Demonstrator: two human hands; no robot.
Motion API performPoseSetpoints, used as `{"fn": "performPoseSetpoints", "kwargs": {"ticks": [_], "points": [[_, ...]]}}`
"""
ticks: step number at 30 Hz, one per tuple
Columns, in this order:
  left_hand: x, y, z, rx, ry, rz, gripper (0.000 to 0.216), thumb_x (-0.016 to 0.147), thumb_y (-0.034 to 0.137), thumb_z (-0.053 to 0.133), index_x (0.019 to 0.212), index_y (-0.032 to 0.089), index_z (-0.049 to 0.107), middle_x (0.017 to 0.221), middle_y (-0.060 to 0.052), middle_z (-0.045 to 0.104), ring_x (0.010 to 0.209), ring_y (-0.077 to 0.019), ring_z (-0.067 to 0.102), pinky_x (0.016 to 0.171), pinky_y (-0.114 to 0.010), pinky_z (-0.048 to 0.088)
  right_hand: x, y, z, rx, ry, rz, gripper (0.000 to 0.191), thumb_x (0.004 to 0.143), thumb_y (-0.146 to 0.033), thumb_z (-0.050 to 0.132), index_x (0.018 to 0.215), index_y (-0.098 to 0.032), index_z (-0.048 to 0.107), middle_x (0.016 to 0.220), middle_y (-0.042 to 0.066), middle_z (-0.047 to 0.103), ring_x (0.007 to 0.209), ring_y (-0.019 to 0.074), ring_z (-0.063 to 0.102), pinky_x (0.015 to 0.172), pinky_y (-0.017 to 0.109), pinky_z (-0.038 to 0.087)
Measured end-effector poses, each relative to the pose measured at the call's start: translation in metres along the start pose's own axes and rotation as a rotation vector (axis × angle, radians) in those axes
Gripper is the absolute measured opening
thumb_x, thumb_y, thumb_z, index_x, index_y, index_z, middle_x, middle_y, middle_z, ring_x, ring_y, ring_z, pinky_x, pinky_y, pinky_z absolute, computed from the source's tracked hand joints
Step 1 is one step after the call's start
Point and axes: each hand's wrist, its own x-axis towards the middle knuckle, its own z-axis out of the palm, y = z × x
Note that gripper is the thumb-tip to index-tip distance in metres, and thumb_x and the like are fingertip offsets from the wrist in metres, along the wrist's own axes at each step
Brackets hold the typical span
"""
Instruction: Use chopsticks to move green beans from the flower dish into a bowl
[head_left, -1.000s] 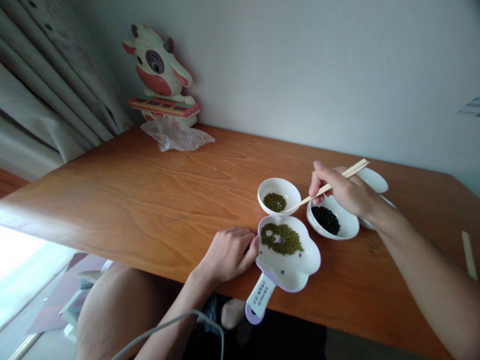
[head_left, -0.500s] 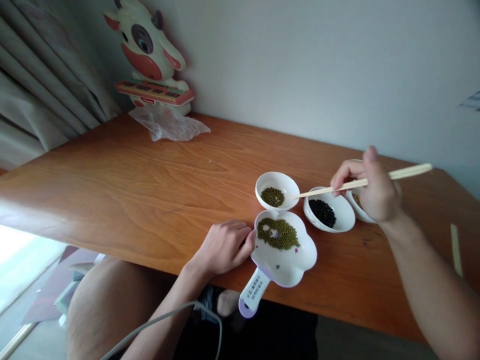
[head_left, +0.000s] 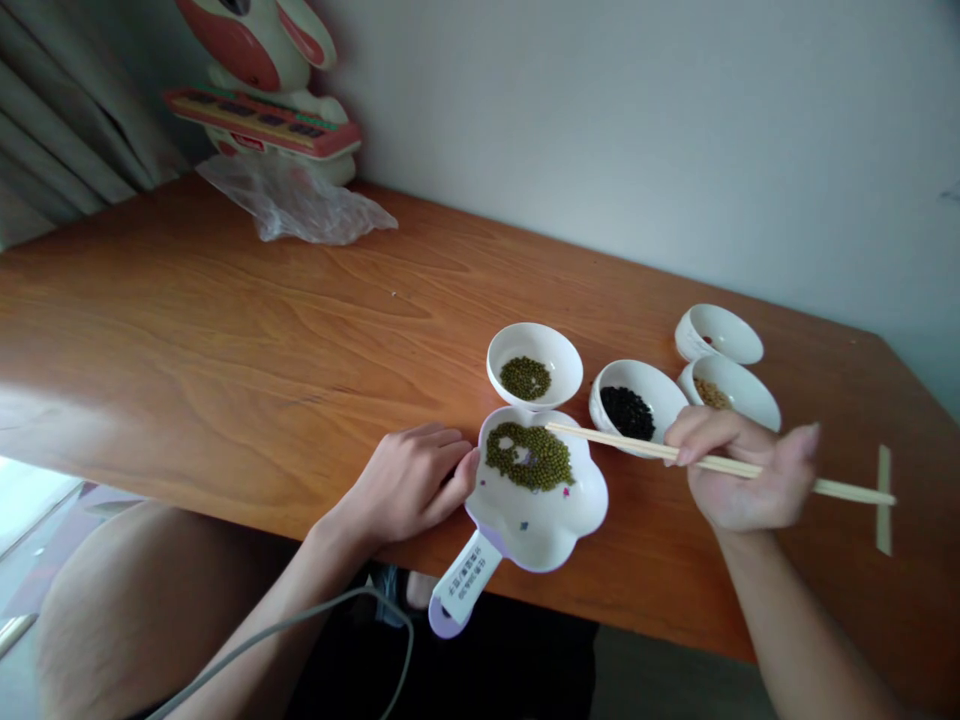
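Note:
In the head view, my right hand grips a pair of wooden chopsticks. Their tips are at the upper edge of green mung beans in a white, flower-shaped dish with a handle. My left hand rests on the table with fingers curled, its thumb and fingertips closed at the dish's left rim. Just behind the dish stands a white bowl with more mung beans. A bowl of black beans sits to its right. I cannot make out a bean between the chopstick tips.
A bowl with tan beans and another bowl with a few reddish bits stand at the right. A pale strip lies beyond my right hand. A crumpled plastic bag and cow-shaped toy keyboard are back left. A cable crosses my left forearm.
My right hand has brought the chopstick tips from the mung bean bowl down to the flower-shaped dish. My left hand stays at the dish's rim. The camera view has shifted.

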Motion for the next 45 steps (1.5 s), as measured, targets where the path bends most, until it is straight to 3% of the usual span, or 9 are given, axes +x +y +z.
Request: {"fn": "performPoseSetpoints", "kwargs": {"ticks": [5,18,27,45], "points": [[-0.001,0.000,0.000,-0.013,-0.008,0.003,0.040,0.112,0.031,0.035,0.077,0.021,0.051,0.078,-0.003,0.063,0.070,-0.0181,0.055,0.066,-0.033,0.035,-0.012,-0.008,0.009,-0.002,-0.153,0.064,0.080,0.106,-0.070,0.020,0.074,-0.024,0.078,0.061,0.007,0.065,0.062,0.0238,0.059,0.063,0.041,0.043],[-0.001,0.002,-0.003,-0.012,-0.012,-0.005,0.042,0.112,0.031,0.034,0.075,0.020,0.052,0.076,-0.003,0.062,0.069,-0.0177,0.053,0.066,-0.033,0.036,-0.014,-0.015,0.030,-0.100,-0.251,0.071,0.079,0.102,-0.078,0.021,0.075,-0.025,0.073,0.066,0.005,0.066,0.062,0.0227,0.059,0.060,0.040,0.044],[0.000,0.003,-0.002,-0.003,-0.011,-0.003,0.041,0.113,0.031,0.033,0.077,0.020,0.051,0.078,-0.002,0.063,0.070,-0.0171,0.055,0.066,-0.033,0.036,-0.022,-0.004,0.030,-0.109,-0.286,0.057,0.072,0.104,-0.074,0.023,0.081,-0.024,0.071,0.073,0.005,0.067,0.069,0.0240,0.060,0.067,0.041,0.044],[0.000,0.003,-0.002,0.011,0.000,-0.020,0.044,0.112,0.034,0.035,0.076,0.020,0.056,0.078,-0.004,0.065,0.067,-0.0165,0.056,0.063,-0.031,0.036,-0.020,-0.006,0.037,-0.122,-0.293,0.029,0.072,0.104,-0.073,0.026,0.079,-0.024,0.072,0.071,0.005,0.068,0.067,0.0232,0.062,0.066,0.039,0.046]]}}
